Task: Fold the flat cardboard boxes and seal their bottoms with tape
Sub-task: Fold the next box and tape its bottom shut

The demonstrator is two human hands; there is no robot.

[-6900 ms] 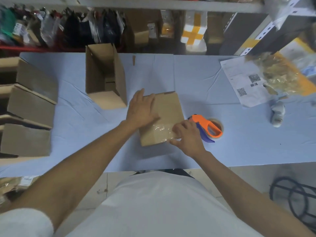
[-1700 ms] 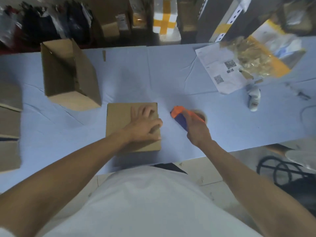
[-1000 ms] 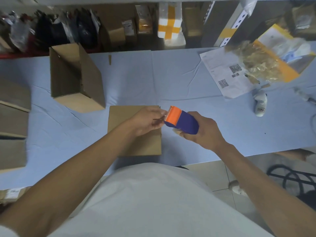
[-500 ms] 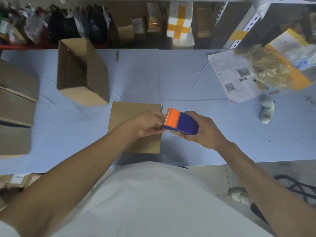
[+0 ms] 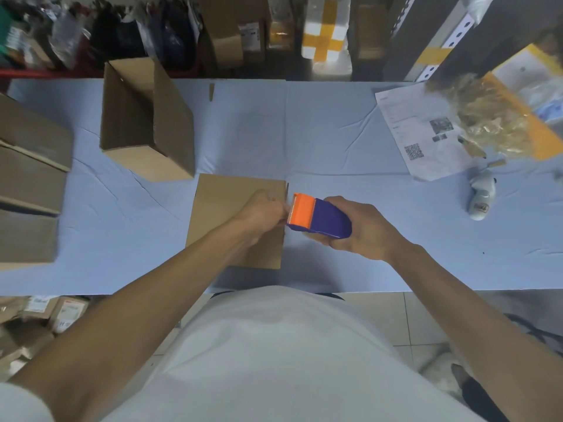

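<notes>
A folded cardboard box point(image 5: 225, 202) stands bottom-up on the blue table point(image 5: 304, 141), near its front edge. My right hand point(image 5: 362, 229) grips an orange and blue tape dispenser point(image 5: 316, 216) just right of the box, with its orange blade end pointing left. My left hand point(image 5: 263, 210) is over the box's right side, its fingers curled at the dispenser's blade and pinching the tape end there. The tape itself is too thin to make out.
An open box point(image 5: 146, 123) lies on its side at the back left. Several cardboard boxes point(image 5: 30, 184) are stacked at the left edge. Printed sheets point(image 5: 420, 138), a crumpled bag point(image 5: 490, 123) and a small white object point(image 5: 483, 199) lie at the right. Shelves stand behind.
My right hand picked the tape dispenser up off the table and brought it to the box's right edge. My left hand left the box top and went to the dispenser's blade.
</notes>
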